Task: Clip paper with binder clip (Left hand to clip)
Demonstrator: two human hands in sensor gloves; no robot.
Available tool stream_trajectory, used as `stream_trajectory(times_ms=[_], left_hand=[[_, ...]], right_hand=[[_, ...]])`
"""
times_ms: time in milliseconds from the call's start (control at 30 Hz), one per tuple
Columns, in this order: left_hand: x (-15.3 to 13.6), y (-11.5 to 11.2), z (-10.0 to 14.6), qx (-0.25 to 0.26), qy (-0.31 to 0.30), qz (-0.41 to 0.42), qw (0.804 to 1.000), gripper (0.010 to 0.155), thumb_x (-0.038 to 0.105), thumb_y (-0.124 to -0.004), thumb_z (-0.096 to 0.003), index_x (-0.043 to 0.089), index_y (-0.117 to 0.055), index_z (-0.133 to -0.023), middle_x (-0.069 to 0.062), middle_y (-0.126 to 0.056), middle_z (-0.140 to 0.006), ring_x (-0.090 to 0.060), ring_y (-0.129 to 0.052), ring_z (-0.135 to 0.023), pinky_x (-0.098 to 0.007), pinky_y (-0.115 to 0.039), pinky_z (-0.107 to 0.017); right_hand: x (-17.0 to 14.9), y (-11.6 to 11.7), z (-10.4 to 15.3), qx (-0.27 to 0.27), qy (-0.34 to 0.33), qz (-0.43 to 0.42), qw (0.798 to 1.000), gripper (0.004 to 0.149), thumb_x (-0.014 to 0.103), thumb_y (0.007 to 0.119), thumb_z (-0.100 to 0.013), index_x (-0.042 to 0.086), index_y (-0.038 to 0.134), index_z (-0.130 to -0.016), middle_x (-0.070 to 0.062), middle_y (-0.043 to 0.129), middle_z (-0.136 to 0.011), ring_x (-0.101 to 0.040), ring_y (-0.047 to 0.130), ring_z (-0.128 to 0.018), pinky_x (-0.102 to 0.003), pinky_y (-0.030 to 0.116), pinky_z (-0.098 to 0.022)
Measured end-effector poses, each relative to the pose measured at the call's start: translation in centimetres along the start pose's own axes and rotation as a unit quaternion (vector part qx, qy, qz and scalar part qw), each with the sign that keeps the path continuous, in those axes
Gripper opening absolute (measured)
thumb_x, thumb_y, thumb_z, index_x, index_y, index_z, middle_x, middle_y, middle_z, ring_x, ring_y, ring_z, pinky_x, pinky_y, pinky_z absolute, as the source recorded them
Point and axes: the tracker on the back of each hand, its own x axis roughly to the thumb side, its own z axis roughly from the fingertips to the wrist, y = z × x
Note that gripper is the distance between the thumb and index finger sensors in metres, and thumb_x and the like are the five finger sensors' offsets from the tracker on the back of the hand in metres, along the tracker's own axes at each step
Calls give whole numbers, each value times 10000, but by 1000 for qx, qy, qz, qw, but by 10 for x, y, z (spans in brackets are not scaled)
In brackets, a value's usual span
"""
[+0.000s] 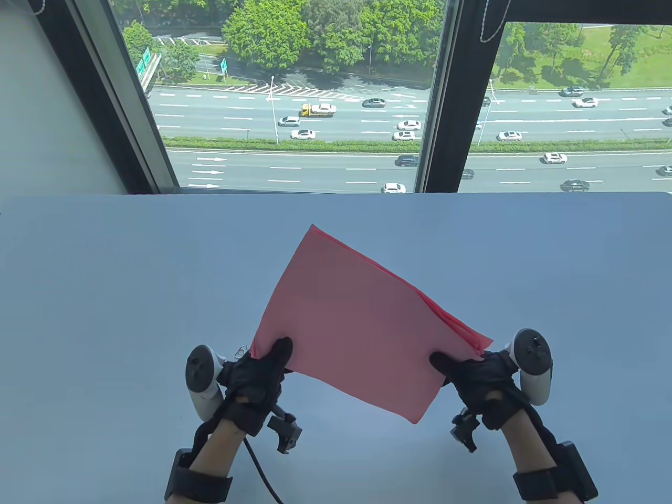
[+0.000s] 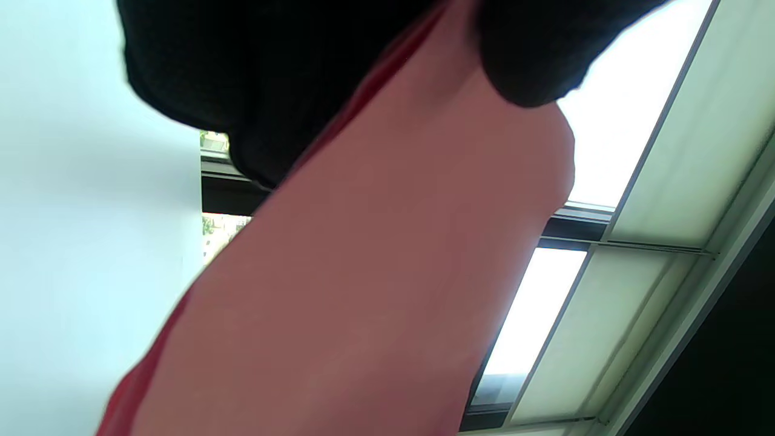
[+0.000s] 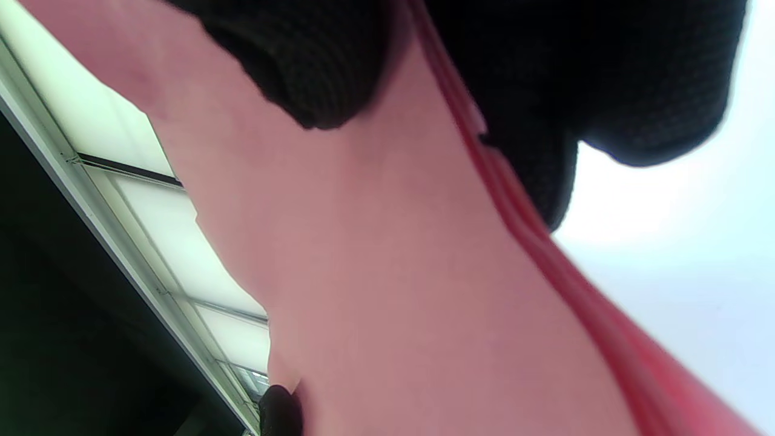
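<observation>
A stack of pink paper sheets (image 1: 362, 320) is held tilted above the white table (image 1: 105, 294). My left hand (image 1: 269, 358) pinches its near left corner, thumb on top. A thin wire loop (image 1: 241, 349), like a binder clip handle, shows just beside this hand; the clip's body is hidden. My right hand (image 1: 455, 368) pinches the stack's right edge, where the sheets fan apart slightly. In the left wrist view the gloved fingers (image 2: 272, 79) press on the paper (image 2: 363, 272). In the right wrist view the fingers (image 3: 315, 54) grip the paper (image 3: 375, 272) from both sides.
The table's far edge (image 1: 336, 194) runs below a large window with dark frames (image 1: 438, 94). A black cable (image 1: 257, 462) trails from my left wrist over the table's near part.
</observation>
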Motion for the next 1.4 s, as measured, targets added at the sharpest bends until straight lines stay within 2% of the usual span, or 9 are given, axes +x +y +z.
stream_trajectory(times_ms=[233, 433, 667, 833, 967, 1033, 1167, 1267, 1400], left_hand=[[1, 12, -2, -7, 26, -39, 999, 500, 455, -750, -490, 222, -894, -908, -102, -953, -893, -355, -1005, -715, -523, -826, -525], [2, 12, -3, -25, 30, -71, 997, 570, 463, -732, -489, 179, -828, -974, -138, -893, -949, -404, -946, -766, -558, -775, -552], [17, 23, 1, 63, -10, -244, 968, 700, 545, -814, -459, 204, -691, -1058, -128, -813, -1016, -416, -919, -775, -542, -790, -505], [15, 16, -1, -15, 30, -270, 962, 938, 626, -863, -420, 259, -397, -1147, -141, -519, -1172, -463, -615, -999, -613, -619, -646], [7, 8, -3, -62, 41, -302, 950, 991, 633, -890, -397, 252, -365, -1146, -144, -492, -1180, -465, -561, -1026, -627, -586, -666], [5, 6, -4, -76, 44, -297, 951, 951, 610, -901, -397, 263, -424, -1143, -130, -608, -1148, -452, -664, -991, -618, -634, -643], [-3, -1, -5, -139, 56, -246, 958, 680, 515, -890, -437, 307, -704, -1057, -94, -870, -999, -393, -941, -784, -558, -777, -540], [-2, -8, -6, -131, 4, -229, 965, 514, 421, -807, -481, 279, -826, -974, -97, -952, -914, -377, -998, -709, -549, -806, -500], [4, -16, -2, -106, -58, -302, 946, 489, 413, -788, -477, 286, -854, -945, -61, -979, -886, -363, -996, -722, -549, -801, -517]], right_hand=[[-7, -13, 0, -12, 13, 0, 1000, 464, 294, 832, -441, 187, 878, -890, -92, 1044, -670, -335, 1063, -469, -494, 853, -357], [-2, -19, 1, -17, 14, 9, 1000, 455, 281, 835, -439, 180, 888, -879, -95, 1044, -664, -341, 1058, -465, -505, 844, -363], [11, -30, 5, -20, 9, 91, 996, 441, 267, 848, -424, 161, 918, -846, -97, 1039, -680, -354, 1048, -486, -511, 838, -371], [15, -30, 5, 11, 14, 98, 995, 437, 261, 849, -425, 161, 921, -845, -95, 1035, -692, -367, 1038, -509, -527, 827, -390], [13, -25, 4, 61, 21, 84, 994, 431, 254, 853, -427, 154, 927, -839, -106, 1033, -692, -376, 1033, -509, -545, 816, -403], [13, -23, 3, 72, 24, 86, 993, 432, 252, 857, -421, 146, 932, -832, -109, 1036, -688, -377, 1035, -507, -551, 814, -410], [14, -18, 3, 69, 25, 110, 991, 432, 253, 858, -420, 141, 933, -831, -109, 1036, -692, -381, 1033, -514, -557, 811, -419], [15, -16, 4, 32, 6, 138, 990, 445, 256, 859, -427, 138, 913, -853, -118, 1026, -718, -390, 1034, -524, -563, 809, -419], [19, -8, 5, -14, -44, 188, 981, 452, 274, 855, -436, 143, 894, -867, -113, 1014, -744, -398, 1025, -565, -576, 803, -436]])
